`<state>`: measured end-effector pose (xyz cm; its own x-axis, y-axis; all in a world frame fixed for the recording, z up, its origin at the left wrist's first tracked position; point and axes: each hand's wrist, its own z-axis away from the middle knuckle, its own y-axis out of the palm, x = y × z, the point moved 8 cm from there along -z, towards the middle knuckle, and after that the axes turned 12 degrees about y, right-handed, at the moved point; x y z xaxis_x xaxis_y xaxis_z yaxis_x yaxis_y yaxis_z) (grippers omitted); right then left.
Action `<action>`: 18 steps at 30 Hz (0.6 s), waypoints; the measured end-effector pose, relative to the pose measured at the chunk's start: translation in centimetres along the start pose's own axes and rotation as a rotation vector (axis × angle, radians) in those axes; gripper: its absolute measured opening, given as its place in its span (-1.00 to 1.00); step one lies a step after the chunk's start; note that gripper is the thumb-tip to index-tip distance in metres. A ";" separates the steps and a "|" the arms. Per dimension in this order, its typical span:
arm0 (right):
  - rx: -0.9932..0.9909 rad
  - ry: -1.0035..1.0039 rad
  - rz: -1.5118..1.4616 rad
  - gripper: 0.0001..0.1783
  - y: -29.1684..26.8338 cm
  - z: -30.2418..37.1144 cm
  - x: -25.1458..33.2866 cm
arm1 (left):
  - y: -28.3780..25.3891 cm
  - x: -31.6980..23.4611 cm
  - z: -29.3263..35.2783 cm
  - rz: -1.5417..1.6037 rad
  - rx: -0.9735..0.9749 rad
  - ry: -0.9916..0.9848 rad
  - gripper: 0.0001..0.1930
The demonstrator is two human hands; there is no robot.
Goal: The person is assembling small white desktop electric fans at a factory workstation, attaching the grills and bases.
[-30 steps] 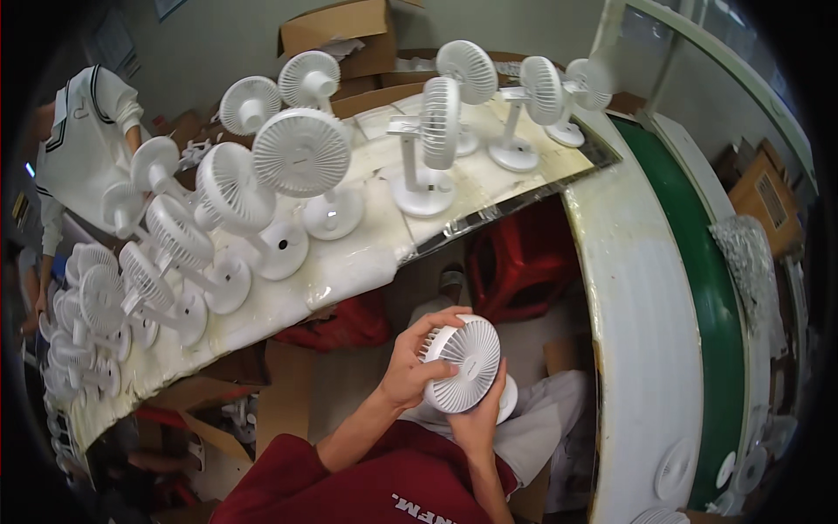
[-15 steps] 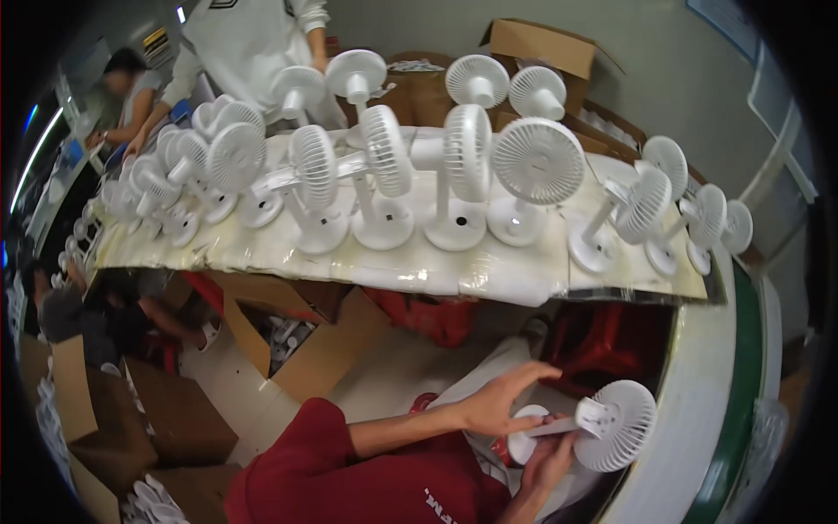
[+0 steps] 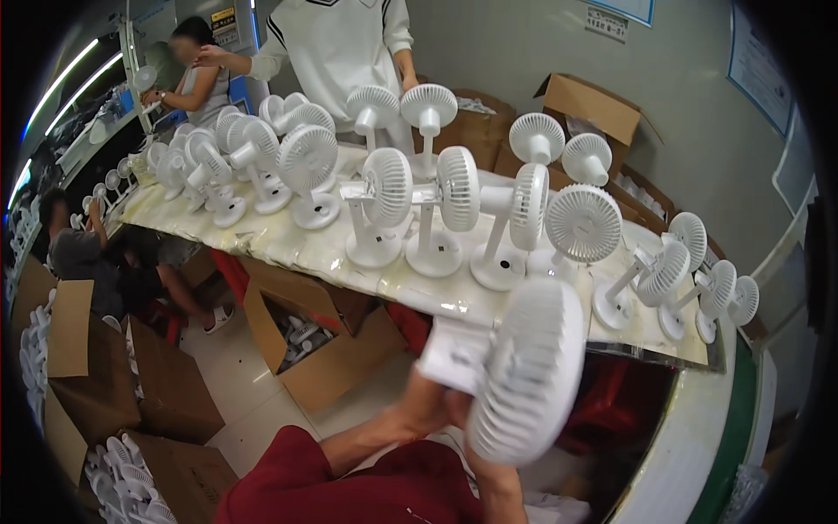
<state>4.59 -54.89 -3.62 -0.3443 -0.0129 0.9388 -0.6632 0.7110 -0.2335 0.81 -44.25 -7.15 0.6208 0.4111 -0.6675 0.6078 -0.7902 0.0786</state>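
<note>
A white desk fan (image 3: 528, 375) is raised close in front of me, its round grille slightly blurred and turned to the right. Both my hands hold it from below. My left hand (image 3: 422, 403) is closed at the fan's pale rear housing (image 3: 454, 354), the fingers mostly behind it. Under the grille, my right hand (image 3: 476, 437) grips the fan's neck, largely covered by the fan head. The fan's stand and base are hidden. Beyond it, several similar white fans, one with a round grille (image 3: 583, 224), stand upright on the covered bench (image 3: 349, 284).
Open cartons of white parts stand at the lower left, including a brown box (image 3: 188, 463). Another carton (image 3: 327, 375) sits under the bench. A person in a white top (image 3: 340, 52) stands behind the bench; others sit at the left. A green strip (image 3: 738, 419) runs along the right.
The fan has come up and leftward, closer to me, its head now large in view. My left hand, spread beside the stand before, is now at the rear housing. The view has shifted.
</note>
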 end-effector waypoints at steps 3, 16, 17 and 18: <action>-0.004 0.110 -0.585 -0.07 0.3 -2.3 2.3 | -6.0 -3.8 -5.9 -0.683 -0.034 0.250 -0.67; -1.569 0.223 0.582 -0.61 -36.1 31.6 -10.3 | -24.0 3.5 -35.0 -0.157 -0.293 0.077 -0.77; -1.572 0.224 0.584 -0.61 -35.5 32.7 -10.5 | -24.0 4.8 -35.2 -0.154 -0.291 0.077 -0.77; -1.574 0.317 0.671 -0.62 -34.3 33.8 -10.8 | -23.8 6.4 -35.3 -0.092 -0.263 0.039 -0.77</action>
<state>8.58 -102.86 -14.28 -0.0055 0.5361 0.8441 0.8210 0.4844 -0.3023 7.74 -6.76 12.86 0.5724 0.4971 -0.6521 0.7672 -0.6053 0.2121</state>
